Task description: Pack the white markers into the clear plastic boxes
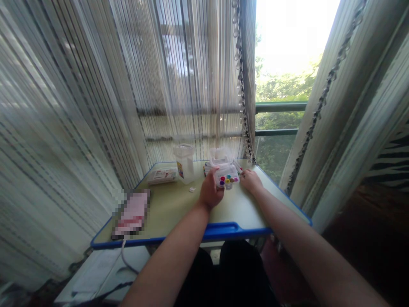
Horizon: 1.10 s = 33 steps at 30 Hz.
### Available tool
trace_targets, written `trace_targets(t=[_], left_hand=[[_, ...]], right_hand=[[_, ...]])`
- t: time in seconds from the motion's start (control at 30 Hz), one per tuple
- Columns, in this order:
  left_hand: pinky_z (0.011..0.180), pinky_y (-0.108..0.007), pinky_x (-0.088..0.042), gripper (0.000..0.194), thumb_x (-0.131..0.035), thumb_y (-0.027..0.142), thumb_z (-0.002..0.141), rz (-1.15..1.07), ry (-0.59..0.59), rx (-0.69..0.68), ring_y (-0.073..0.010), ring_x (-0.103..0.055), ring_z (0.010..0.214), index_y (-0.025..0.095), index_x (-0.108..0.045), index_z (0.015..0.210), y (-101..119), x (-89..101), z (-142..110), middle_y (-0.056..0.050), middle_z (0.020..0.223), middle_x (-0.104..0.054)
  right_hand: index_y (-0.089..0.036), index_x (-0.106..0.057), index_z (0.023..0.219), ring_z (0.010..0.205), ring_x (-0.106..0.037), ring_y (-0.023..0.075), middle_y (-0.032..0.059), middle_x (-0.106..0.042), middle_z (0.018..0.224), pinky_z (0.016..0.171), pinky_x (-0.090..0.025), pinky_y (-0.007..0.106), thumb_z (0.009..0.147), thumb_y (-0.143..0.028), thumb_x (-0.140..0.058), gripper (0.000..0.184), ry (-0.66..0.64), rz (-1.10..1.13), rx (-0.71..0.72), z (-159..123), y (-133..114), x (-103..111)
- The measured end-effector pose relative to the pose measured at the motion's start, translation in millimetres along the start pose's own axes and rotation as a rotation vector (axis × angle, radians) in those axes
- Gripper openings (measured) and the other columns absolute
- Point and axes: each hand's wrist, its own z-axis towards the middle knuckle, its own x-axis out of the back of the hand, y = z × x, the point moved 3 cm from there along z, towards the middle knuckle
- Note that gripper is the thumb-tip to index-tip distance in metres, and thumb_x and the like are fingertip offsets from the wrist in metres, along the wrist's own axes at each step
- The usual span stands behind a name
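Observation:
A small clear plastic case [227,175] with several coloured round pieces inside sits on the table [179,211], its lid [220,155] raised behind it. My left hand [211,189] curls around the case's left side and grips it. My right hand [251,179] rests on the table just right of the case, fingers bent toward its edge; whether it touches the case or holds anything is too small to tell.
A clear lidded tub [184,163] and a flat white packet [162,175] stand at the table's back left. A pixelated pink rectangle [132,213] lies front left. Striped curtains [79,106] and a beaded tie-back [243,85] surround the table; an open window is at the right.

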Motion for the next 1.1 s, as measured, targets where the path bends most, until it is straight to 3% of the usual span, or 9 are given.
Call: trace_targets(t=[0.1, 0.3, 0.43, 0.57, 0.8, 1.0, 1.1], left_hand=[[0.080, -0.040, -0.052, 0.068, -0.050, 0.011, 0.062, -0.008, 0.000, 0.022, -0.0249, -0.058, 0.100, 0.016, -0.031, 0.128, 0, 0.3, 0, -0.015, 0.118, -0.054], [0.081, -0.041, -0.052, 0.069, -0.051, 0.010, 0.062, -0.005, -0.001, 0.037, -0.0250, -0.058, 0.101, 0.016, -0.032, 0.127, 0, 0.4, 0, -0.015, 0.116, -0.055], [0.086, -0.043, -0.050, 0.069, -0.049, 0.008, 0.061, 0.003, 0.004, 0.023, -0.0259, -0.055, 0.106, 0.016, -0.032, 0.127, 0, 0.4, 0, -0.015, 0.117, -0.054], [0.090, -0.044, -0.048, 0.071, -0.048, 0.007, 0.060, 0.010, 0.003, 0.015, -0.0264, -0.053, 0.111, 0.015, -0.030, 0.128, -1, 0.5, 0, -0.016, 0.121, -0.051], [0.090, -0.042, -0.049, 0.072, -0.048, 0.006, 0.059, 0.035, -0.005, 0.013, -0.0264, -0.053, 0.111, 0.016, -0.030, 0.129, -1, 1.0, 0, -0.015, 0.122, -0.050], [0.089, -0.041, -0.049, 0.072, -0.048, 0.006, 0.059, 0.056, 0.000, 0.009, -0.0263, -0.053, 0.110, 0.015, -0.030, 0.128, 0, 2.1, 1, -0.015, 0.121, -0.051], [0.090, -0.041, -0.049, 0.073, -0.048, 0.006, 0.058, 0.060, 0.008, 0.002, -0.0262, -0.053, 0.111, 0.016, -0.031, 0.128, 0, 1.9, 1, -0.014, 0.121, -0.052]], right_hand=[[-0.013, -0.066, 0.098, 0.106, -0.053, 0.0253, 0.0158, -0.061, 0.109, 0.090, -0.040, 0.032, 0.082, -0.022, -0.043, 0.029, 0.018, -0.032, -0.068, -5, 1, 6], [-0.010, -0.064, 0.105, 0.100, -0.059, 0.0285, 0.0207, -0.062, 0.106, 0.080, -0.044, 0.035, 0.080, -0.019, -0.044, 0.033, -0.002, -0.018, -0.181, -7, 4, 8], [-0.005, -0.068, 0.096, 0.095, -0.062, 0.0304, 0.0253, -0.064, 0.101, 0.078, -0.045, 0.035, 0.078, -0.014, -0.046, 0.029, -0.020, 0.044, -0.245, -6, 9, 7], [-0.005, -0.067, 0.093, 0.093, -0.063, 0.0285, 0.0240, -0.066, 0.096, 0.077, -0.045, 0.032, 0.078, -0.014, -0.046, 0.027, 0.026, 0.167, -0.284, -6, 14, 10], [-0.013, -0.055, 0.100, 0.073, -0.063, 0.0161, 0.0108, -0.067, 0.093, 0.064, -0.047, 0.026, 0.081, -0.024, -0.039, 0.027, 0.225, 0.505, -0.165, -7, 6, 19], [-0.019, -0.049, 0.078, 0.063, -0.055, 0.0160, 0.0029, -0.059, 0.069, 0.060, -0.044, 0.028, 0.072, -0.027, -0.040, 0.013, 0.337, 0.648, -0.048, -12, 1, 26], [-0.020, -0.047, 0.075, 0.063, -0.054, 0.0160, 0.0015, -0.057, 0.067, 0.060, -0.044, 0.028, 0.066, -0.023, -0.041, 0.011, 0.310, 0.683, -0.002, -13, -1, 24]])
